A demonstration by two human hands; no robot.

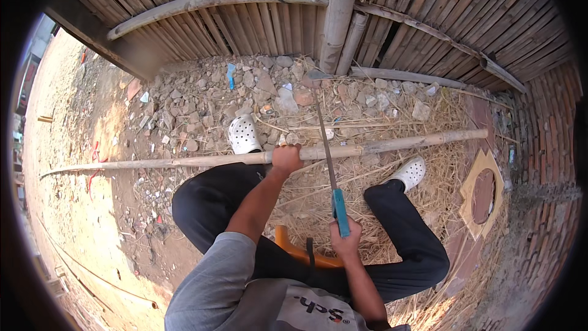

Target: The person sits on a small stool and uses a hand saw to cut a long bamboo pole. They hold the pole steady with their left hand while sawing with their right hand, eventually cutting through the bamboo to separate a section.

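Observation:
A long bamboo pole [392,145] lies crosswise in front of me, its thin end far to the left and its thick end at the right. My left hand [286,158] is closed around it near the middle. In my right hand [346,236] is a handsaw [325,135] with a teal handle [340,211], gripped with the fingers wrapped round. The narrow blade points away from me and crosses the pole to the right of my left hand. Whether its teeth touch the bamboo I cannot tell.
An orange plastic seat [306,256] shows beneath me. White clogs [244,133] are on my feet, either side of the blade. Rubble [202,107] and straw cover the ground. Ahead stands a bamboo-slat wall [275,27]; at right, a brick wall [542,129] and a board with a round hole [468,199].

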